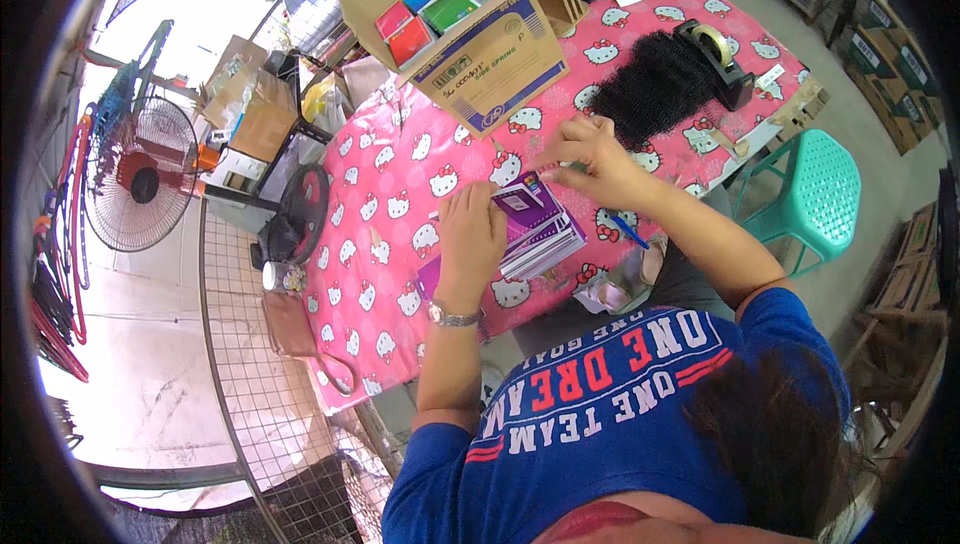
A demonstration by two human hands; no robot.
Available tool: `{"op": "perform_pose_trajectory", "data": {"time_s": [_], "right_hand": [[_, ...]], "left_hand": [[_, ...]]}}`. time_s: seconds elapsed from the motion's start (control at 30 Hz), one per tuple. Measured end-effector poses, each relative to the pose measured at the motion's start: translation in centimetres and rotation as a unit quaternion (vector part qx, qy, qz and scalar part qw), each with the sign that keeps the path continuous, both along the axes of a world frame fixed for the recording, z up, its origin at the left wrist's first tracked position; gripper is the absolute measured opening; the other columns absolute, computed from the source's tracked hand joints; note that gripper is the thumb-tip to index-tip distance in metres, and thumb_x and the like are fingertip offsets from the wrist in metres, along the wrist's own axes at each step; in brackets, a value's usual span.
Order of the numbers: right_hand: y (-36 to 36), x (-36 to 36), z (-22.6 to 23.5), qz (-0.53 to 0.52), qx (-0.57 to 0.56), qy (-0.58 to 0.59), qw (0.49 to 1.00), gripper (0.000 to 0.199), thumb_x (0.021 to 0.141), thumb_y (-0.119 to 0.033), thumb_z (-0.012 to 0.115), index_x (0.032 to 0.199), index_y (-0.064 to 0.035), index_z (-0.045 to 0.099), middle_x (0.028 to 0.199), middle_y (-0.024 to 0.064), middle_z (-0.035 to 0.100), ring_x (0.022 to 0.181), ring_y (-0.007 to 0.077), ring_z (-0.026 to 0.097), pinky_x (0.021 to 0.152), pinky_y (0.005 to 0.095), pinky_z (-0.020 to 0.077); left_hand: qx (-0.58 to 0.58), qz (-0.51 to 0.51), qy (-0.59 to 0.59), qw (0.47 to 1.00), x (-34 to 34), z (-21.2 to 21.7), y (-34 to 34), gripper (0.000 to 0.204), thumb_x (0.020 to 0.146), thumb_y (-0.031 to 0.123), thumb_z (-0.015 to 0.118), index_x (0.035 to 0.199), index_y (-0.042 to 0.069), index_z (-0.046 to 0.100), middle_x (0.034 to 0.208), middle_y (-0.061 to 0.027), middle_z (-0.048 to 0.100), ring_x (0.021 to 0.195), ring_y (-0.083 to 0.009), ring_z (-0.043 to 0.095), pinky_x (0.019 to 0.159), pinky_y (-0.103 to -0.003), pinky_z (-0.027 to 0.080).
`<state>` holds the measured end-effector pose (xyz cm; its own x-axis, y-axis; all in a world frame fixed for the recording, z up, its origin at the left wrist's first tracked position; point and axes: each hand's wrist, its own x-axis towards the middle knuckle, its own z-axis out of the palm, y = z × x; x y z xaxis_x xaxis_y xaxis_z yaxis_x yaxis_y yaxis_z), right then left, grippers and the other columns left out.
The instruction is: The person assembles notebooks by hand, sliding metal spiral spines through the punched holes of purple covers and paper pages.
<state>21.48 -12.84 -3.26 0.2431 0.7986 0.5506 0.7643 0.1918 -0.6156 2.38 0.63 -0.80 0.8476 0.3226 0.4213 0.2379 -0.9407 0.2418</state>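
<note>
A stack of purple-covered booklets (pixel 545 244), white at the page edges, lies on the pink table in front of me. My left hand (pixel 472 229) has its fingers curled over the left side of the top purple booklet (pixel 527 202). Just above that booklet's upper right corner, my right hand (pixel 590 162) is closed in a pinch of thumb and fingertips. Whatever may be between those fingers is too small to make out. A blue pen (pixel 630 231) lies to the right of the stack.
Beyond my hands stands an open cardboard box (pixel 500 69) with colourful packs inside. Black mesh material (pixel 645 89) lies at the far right beside a tape dispenser (pixel 725 64). A green stool (pixel 815 194) stands off the table's right edge; a fan (pixel 145 179) is at the left.
</note>
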Motion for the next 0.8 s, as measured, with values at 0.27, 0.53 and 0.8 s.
{"op": "perform_pose_trajectory", "data": {"time_s": [0.27, 0.53, 0.8], "right_hand": [[1.3, -0.9, -1.0, -0.009, 0.073, -0.018, 0.997, 0.019, 0.08, -0.014, 0.069, 0.096, -0.0228, 0.069, 0.094, -0.0014, 0.06, 0.095, 0.0176, 0.055, 0.083, 0.0412, 0.0284], [2.0, -1.6, -2.0, -0.088, 0.123, -0.121, 0.981, 0.026, 0.076, -0.009, 0.066, 0.1, -0.0194, 0.065, 0.095, 0.0033, 0.056, 0.095, 0.0252, 0.054, 0.082, 0.0452, 0.0328], [1.4, -1.4, -1.4, 0.018, 0.068, -0.04, 0.997, 0.024, 0.081, -0.011, 0.066, 0.104, -0.0135, 0.063, 0.104, 0.0079, 0.058, 0.097, 0.0314, 0.058, 0.08, 0.045, 0.0437]], "left_hand": [[-0.011, 0.018, -0.029, 0.999, 0.5, -0.3, -0.8, 0.018, 0.086, 0.015, 0.064, 0.099, 0.005, 0.058, 0.093, -0.0117, 0.064, 0.091, -0.029, 0.059, 0.084, -0.04, 0.039], [-0.013, 0.019, -0.04, 0.999, 0.4, -0.3, -0.7, 0.016, 0.086, 0.014, 0.065, 0.098, 0.005, 0.059, 0.091, -0.0107, 0.064, 0.088, -0.0296, 0.059, 0.084, -0.04, 0.039], [-0.016, 0.021, -0.039, 0.999, 0.8, -0.3, -0.8, 0.017, 0.086, 0.013, 0.063, 0.1, 0.004, 0.059, 0.092, -0.0109, 0.063, 0.091, -0.0299, 0.058, 0.088, -0.041, 0.038]]}}
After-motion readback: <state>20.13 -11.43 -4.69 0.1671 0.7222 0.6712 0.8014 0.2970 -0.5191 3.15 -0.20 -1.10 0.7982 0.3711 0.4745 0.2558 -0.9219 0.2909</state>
